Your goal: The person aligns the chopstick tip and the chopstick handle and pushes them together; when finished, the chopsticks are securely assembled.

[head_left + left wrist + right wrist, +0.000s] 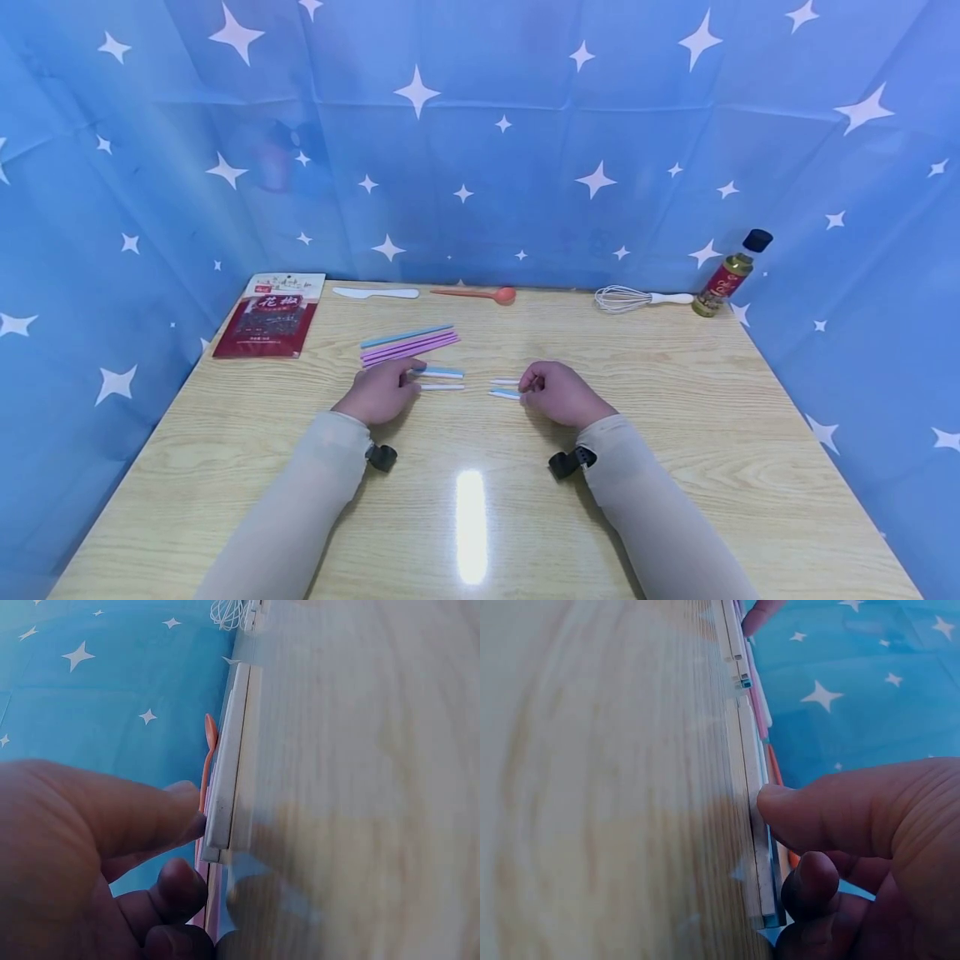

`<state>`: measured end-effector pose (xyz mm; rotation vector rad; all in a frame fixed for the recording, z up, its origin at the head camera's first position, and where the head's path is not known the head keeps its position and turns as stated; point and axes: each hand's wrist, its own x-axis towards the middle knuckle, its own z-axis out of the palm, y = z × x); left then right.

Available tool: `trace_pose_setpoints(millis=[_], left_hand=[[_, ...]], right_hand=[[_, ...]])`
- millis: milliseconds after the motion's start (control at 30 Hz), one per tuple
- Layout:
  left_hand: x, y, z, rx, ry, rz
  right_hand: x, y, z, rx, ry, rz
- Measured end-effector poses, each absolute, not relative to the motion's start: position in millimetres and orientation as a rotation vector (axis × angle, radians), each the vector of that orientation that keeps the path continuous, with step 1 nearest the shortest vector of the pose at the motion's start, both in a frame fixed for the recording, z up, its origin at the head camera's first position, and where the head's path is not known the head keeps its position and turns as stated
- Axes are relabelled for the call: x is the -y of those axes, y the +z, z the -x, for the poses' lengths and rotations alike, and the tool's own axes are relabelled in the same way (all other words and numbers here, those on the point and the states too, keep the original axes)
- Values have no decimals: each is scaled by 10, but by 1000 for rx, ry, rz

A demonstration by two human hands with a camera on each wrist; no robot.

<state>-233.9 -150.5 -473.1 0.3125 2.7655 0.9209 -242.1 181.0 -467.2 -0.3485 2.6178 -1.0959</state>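
On the wooden table [675,400], mid-depth, I find two short pairs of blue-and-white sticks lying end to end with a gap between them. My left hand [380,392] rests on the left sticks [442,379]; my right hand [561,393] rests on the right sticks [504,387].

Hand state: the left wrist view shows the left thumb [142,814] pressed on the near end of the white stick [225,780], remaining fingers curled beneath; I read this as a pinch. The right wrist view shows the same on that side: thumb [832,810] on the stick [754,817], fingers curled under it. Both hands therefore grip their own pair.

Key relation: the long axis of all four sticks runs left to right across the table, roughly square to my forearms. Each pair points inward from its hand toward the centre, so the free ends face each other across the gap. Neither hand is nearer to the other's pair; each is in contact with its own only.

Adjacent items: a bundle of long pink and blue sticks [408,343] lies just behind the left hand, apart from it. Along the rear edge stand a spice packet [272,315], white knife [375,292], orange spoon [476,293], whisk [637,298] and bottle [731,273], all well apart from the hands.
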Motion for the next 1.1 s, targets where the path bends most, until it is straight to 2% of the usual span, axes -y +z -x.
trace_pose_setpoints(millis=[1100], left_hand=[[1462, -4724, 2328, -2751, 957, -278]], right_hand=[[-1795, -4664, 2399, -2690, -949, 379]])
